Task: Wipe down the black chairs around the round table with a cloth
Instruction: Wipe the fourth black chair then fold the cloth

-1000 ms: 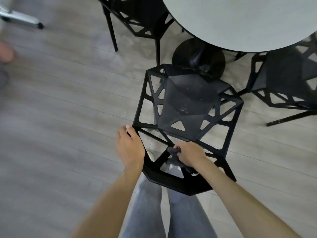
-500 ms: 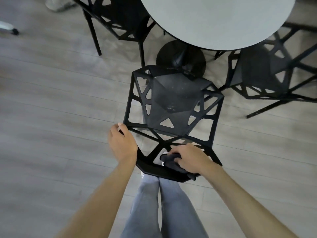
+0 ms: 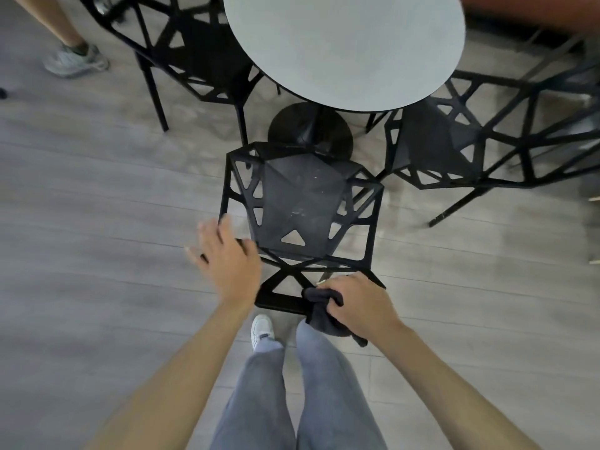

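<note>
A black lattice chair [image 3: 300, 203] stands right in front of me, its dusty seat facing up and its backrest top nearest my legs. My right hand [image 3: 357, 300] grips a bunched dark cloth [image 3: 321, 311] against the backrest's top bar at its right end. My left hand [image 3: 227, 254] hovers with fingers spread at the chair's left rear corner, slightly blurred, and whether it touches the frame is unclear. The round grey table [image 3: 344, 47] lies beyond the chair.
Two more black lattice chairs flank the table, one at upper left [image 3: 194, 50] and one at right [image 3: 480, 141]. The table's black pedestal base [image 3: 310, 131] sits just past my chair. Another person's leg and sneaker [image 3: 74, 60] stand at top left on the wood floor.
My left hand has let go of the chair's left rear corner and opened with fingers spread. My right hand with the cloth slid right along the backrest top. The view shifted toward the table.
</note>
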